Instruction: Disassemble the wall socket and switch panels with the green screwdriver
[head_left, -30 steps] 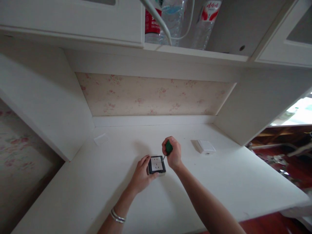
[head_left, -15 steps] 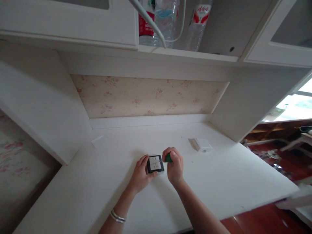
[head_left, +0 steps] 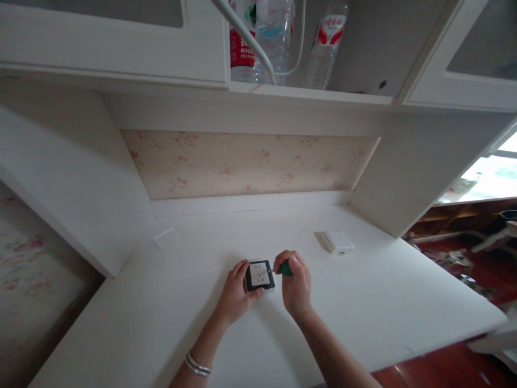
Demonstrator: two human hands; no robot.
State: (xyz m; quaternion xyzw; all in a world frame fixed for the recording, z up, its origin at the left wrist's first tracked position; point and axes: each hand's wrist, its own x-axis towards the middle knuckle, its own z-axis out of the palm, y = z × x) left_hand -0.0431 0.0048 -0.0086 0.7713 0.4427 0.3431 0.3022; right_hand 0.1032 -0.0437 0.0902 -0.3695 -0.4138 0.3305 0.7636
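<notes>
A small wall socket (head_left: 259, 275), white face in a dark frame, lies on the white desk (head_left: 363, 302). My left hand (head_left: 235, 293) grips its left and near side, fingers curled around the frame. My right hand (head_left: 296, 284) is closed around a green-handled screwdriver (head_left: 285, 268), held low and pointing left at the socket's right edge. The tool's tip is hidden between my hand and the socket. A silver bracelet (head_left: 197, 365) is on my left wrist.
A white switch plate (head_left: 338, 242) lies to the right on the desk, and a flat white cover (head_left: 166, 237) lies at the back left. Plastic bottles (head_left: 278, 37) stand on the shelf overhead. Cabinet side walls close in the desk left and right.
My right hand came down from above the socket's far right corner to its right side, and the screwdriver tipped from upright to nearly level. My left hand stayed on the socket.
</notes>
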